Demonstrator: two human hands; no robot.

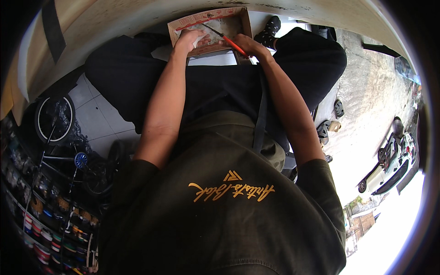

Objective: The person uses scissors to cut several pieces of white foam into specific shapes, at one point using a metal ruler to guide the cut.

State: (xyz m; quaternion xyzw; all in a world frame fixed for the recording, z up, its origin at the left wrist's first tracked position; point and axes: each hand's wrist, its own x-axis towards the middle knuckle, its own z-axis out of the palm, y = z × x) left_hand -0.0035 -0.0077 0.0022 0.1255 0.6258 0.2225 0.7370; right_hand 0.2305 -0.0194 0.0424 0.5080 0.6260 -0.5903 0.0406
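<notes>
Both my hands are over a shallow open cardboard box (247, 23) with reddish print, between my legs at the top of the view. My right hand (250, 45) is closed on a long tool with an orange handle (234, 46) and a slim dark front end. That tool slants up and left across the box, its dark tip near the far wall. Its exact kind is too small to tell. In my left hand (189, 40), closed near the box's left side, is a small white piece like paper or cloth (198, 41). Pale material lies in the box, unclear in detail.
A pale curved surface (137, 23) spans the top. My dark-trousered legs flank the box. At left stand a bicycle (55, 119) and shelves of colourful goods (50, 229). Shoes (338, 108) lie on the concrete at right; a scooter (394, 160) stands beyond.
</notes>
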